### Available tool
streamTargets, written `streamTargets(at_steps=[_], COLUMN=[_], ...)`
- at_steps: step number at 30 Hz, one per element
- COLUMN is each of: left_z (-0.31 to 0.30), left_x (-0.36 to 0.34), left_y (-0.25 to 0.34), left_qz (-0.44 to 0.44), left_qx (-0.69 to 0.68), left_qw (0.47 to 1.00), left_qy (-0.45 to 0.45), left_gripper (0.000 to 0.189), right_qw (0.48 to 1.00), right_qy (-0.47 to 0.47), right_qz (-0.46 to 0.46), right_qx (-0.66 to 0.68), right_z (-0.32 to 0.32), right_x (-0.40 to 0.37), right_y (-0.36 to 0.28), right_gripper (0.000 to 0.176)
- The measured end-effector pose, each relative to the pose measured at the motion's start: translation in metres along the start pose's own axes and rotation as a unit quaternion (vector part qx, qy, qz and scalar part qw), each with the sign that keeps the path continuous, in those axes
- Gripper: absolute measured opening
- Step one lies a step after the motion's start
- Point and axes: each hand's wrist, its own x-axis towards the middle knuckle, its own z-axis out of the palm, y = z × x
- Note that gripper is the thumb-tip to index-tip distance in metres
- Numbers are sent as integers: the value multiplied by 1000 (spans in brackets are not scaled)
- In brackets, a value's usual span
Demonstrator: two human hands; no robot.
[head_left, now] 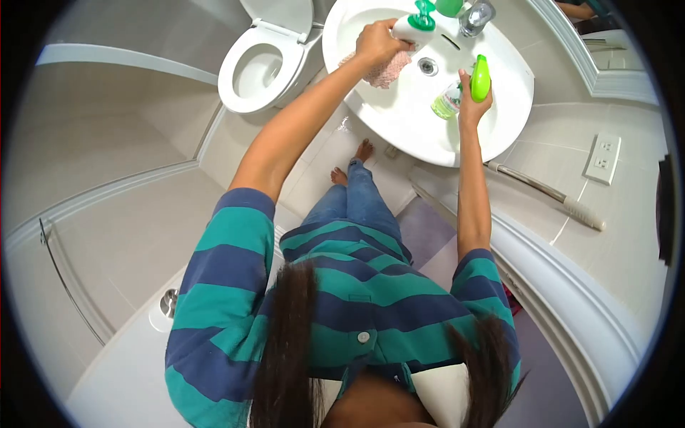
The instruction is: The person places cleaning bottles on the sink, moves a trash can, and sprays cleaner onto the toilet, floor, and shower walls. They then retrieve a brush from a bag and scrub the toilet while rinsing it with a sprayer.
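Over the left part of the white sink [510,118], my left hand [378,44] is closed around a white pump bottle [412,28] with a green top. A pink textured cloth [389,73] hangs beneath that same hand, apparently held together with the bottle. My right hand [472,108] grips a spray bottle [481,77] by its bright green head, above the right part of the basin. Its clear body with green liquid tilts toward the drain [428,67]. My fingers partly hide both bottles.
A chrome faucet [477,17] stands at the sink's back, beside a green object [449,6]. To the left is a toilet [265,68] with its lid up. A grab bar [546,191] and a wall outlet [604,158] are at the right.
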Motion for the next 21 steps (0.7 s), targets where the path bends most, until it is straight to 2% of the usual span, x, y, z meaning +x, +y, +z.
streamTargets(at_steps=[3,4,6,9,11,13,14,15,16,18,21], left_z=[28,35,52,66,71,75,76,69,68,76,70], left_x=[18,25,40,55,56,46,38,30,23,4,-38], left_y=[-17,-20,-19,-17,-22,-26,-27,-23,-24,-34,-39], left_qz=[-32,-48,-38,-29,-7,31,34,-45,-84,-163,-60], left_qx=[0,-41,-35,-39,-41,3,28,-2,-25,-78,-17], left_qw=[999,997,998,996,997,999,999,997,995,984,994], left_qy=[-14,-33,-39,-76,-70,-41,-23,-70,-47,1,85], left_gripper=[41,41,40,44,46,73,84,95,93,91,83], right_qw=[1000,1000,1000,998,999,999,998,996,992,981,969], right_qy=[-22,-17,-8,-6,-9,-9,-33,-16,1,33,48], right_qz=[17,6,-22,48,31,14,32,33,31,129,144], right_qx=[3,2,-2,27,2,-27,-33,-79,-125,-140,-194], right_z=[13,18,32,44,40,39,33,29,25,15,9], right_x=[11,12,19,23,24,19,15,6,-3,-29,-74], right_y=[5,9,12,8,28,38,38,33,27,14,-16], right_gripper=[46,47,49,52,55,61,72,77,81,82,72])
